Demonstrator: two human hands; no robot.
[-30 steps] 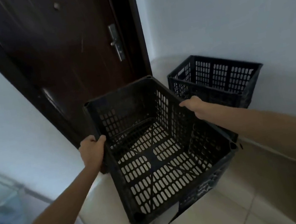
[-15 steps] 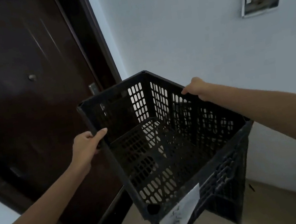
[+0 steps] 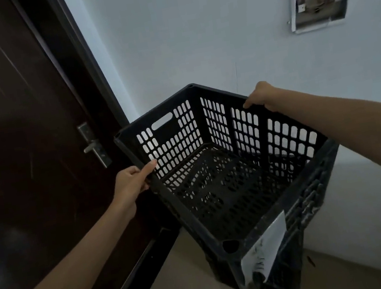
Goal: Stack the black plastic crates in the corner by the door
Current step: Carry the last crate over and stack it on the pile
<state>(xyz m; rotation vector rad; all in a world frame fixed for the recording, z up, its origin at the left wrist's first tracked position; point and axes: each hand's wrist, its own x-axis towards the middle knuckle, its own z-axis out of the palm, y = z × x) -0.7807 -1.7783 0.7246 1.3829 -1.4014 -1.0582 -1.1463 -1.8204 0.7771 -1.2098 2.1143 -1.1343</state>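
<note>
Gripping the black plastic crate by 2 opposite rims: left hand curls over the door-side rim, right hand curls over the wall-side rim. Crate is open side up in the corner between the dark door and the white wall, above the tiled floor; can't tell what's under it. Paper label hangs off its near corner.

No legible text (only blurred dark marks on the white label of the crate)
</note>
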